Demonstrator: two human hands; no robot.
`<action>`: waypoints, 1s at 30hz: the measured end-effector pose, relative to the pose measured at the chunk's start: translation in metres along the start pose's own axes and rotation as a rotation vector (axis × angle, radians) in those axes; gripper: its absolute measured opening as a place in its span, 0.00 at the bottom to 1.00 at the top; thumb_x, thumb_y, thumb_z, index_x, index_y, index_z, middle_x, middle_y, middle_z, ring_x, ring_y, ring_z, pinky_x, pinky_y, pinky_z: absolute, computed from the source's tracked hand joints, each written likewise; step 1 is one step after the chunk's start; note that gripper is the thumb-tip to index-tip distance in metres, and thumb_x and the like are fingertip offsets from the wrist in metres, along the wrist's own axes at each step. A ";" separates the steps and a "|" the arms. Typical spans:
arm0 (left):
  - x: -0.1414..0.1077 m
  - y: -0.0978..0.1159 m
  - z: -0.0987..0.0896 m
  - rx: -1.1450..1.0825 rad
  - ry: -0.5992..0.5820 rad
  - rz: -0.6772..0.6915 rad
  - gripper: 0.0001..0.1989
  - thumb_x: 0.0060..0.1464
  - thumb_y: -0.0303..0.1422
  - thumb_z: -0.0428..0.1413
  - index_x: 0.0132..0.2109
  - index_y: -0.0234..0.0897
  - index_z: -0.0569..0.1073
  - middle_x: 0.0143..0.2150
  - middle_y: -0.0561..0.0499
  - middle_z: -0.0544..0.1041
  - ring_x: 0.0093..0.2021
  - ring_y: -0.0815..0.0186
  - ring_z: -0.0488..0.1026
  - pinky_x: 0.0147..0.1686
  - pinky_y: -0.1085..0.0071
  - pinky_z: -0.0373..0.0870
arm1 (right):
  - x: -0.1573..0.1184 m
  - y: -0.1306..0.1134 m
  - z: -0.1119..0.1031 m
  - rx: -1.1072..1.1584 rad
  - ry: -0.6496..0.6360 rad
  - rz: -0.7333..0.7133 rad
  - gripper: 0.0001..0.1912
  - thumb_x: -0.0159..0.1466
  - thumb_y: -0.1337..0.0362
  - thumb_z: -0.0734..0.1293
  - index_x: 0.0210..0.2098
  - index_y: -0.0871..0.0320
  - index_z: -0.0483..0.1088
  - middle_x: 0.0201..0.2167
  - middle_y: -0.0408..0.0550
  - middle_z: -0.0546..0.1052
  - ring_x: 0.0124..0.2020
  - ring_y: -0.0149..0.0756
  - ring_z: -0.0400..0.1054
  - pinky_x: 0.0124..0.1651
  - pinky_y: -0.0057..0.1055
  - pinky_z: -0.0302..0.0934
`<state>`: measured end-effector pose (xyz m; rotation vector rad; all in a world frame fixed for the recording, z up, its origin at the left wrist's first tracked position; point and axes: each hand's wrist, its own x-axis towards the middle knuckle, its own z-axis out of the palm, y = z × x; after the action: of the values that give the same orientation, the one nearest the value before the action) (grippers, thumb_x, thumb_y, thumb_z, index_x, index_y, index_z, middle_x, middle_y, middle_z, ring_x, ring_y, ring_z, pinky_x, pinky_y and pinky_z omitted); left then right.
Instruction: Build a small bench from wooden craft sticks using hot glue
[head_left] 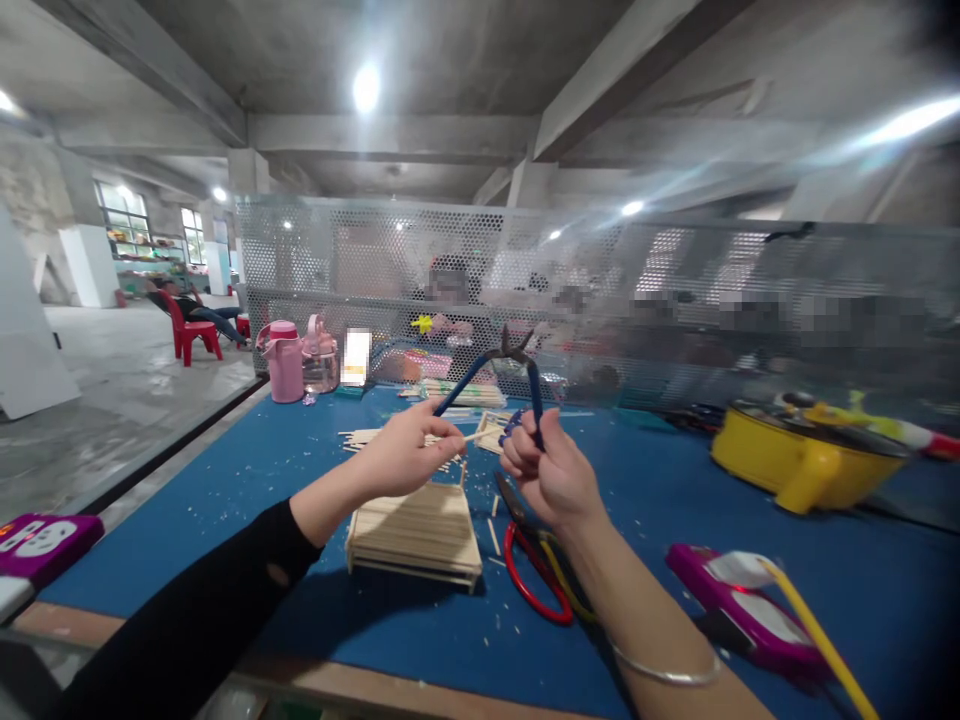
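Between finger and thumb, my left hand (409, 450) pinches a thin wooden stick (474, 436) that points right. My right hand (551, 465) is closed around one blue handle of a pair of pliers (514, 352), whose jaws are up and spread apart. The other blue handle slants down behind my left hand; whether that hand touches it I cannot tell. Below my hands stands a small slatted wooden model (416, 530), with a short post at its back right corner. Scissors with red handles (517, 570) lie beside my right forearm.
Loose sticks (360, 438) and a small wooden frame (491, 432) lie behind the model on the blue tabletop (225, 480). A pink jug (283, 365) and a bottle stand back left. To the right are a yellow pot (757, 450) and a purple power strip (750, 610). A perforated screen (360, 250) borders the back.
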<state>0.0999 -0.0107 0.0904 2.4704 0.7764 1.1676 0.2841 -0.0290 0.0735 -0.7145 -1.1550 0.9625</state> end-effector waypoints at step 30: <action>-0.014 -0.013 -0.038 -0.513 0.803 -0.007 0.10 0.54 0.37 0.49 0.33 0.37 0.70 0.27 0.54 0.69 0.29 0.72 0.65 0.33 0.75 0.62 | -0.010 -0.008 -0.014 -0.251 -0.119 -0.160 0.33 0.48 0.68 0.63 0.53 0.47 0.54 0.34 0.45 0.66 0.35 0.37 0.65 0.45 0.42 0.61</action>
<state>0.0585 -0.0067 0.0996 1.5555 0.5480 2.0766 0.2980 -0.0409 0.0725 -0.7595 -1.4321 0.7404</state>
